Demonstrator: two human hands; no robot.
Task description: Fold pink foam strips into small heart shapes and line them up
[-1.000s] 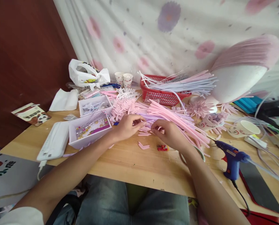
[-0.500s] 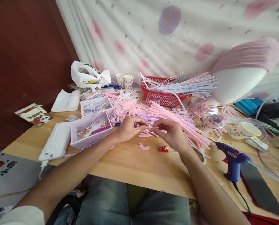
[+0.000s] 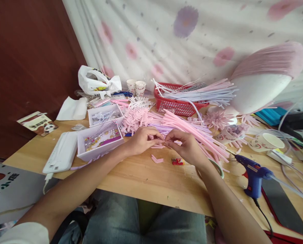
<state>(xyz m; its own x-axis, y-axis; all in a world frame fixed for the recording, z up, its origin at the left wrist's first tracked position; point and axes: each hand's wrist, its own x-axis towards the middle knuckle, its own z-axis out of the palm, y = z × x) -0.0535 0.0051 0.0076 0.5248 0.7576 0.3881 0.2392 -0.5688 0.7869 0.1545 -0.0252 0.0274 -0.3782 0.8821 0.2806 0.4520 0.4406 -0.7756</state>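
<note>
Over the middle of the table my left hand (image 3: 143, 139) and my right hand (image 3: 182, 144) meet fingertip to fingertip, both pinched closed. Whatever sits between them is small and mostly hidden by the fingers; pink bits show close by. Just in front of the hands lies a bent pink pipe-cleaner piece (image 3: 157, 159) on the wood. A red lighter (image 3: 178, 161) rests below my right hand. Behind the fingers spread long pink pipe cleaners (image 3: 184, 123), with a heap of short bent pink pieces (image 3: 136, 118) to their left.
White boxes of beads (image 3: 99, 140) stand left, beside a white power bank (image 3: 60, 152). A red basket (image 3: 177, 103) holds more pipe cleaners at the back. To the right are a blue glue gun (image 3: 253, 173), a dark tablet (image 3: 285, 206), paper cups (image 3: 265, 142) and a mannequin head (image 3: 260, 88).
My two hands have come closer, so their fingertips now meet where a small gap was before. The view has shifted slightly; the things on the table stay put.
</note>
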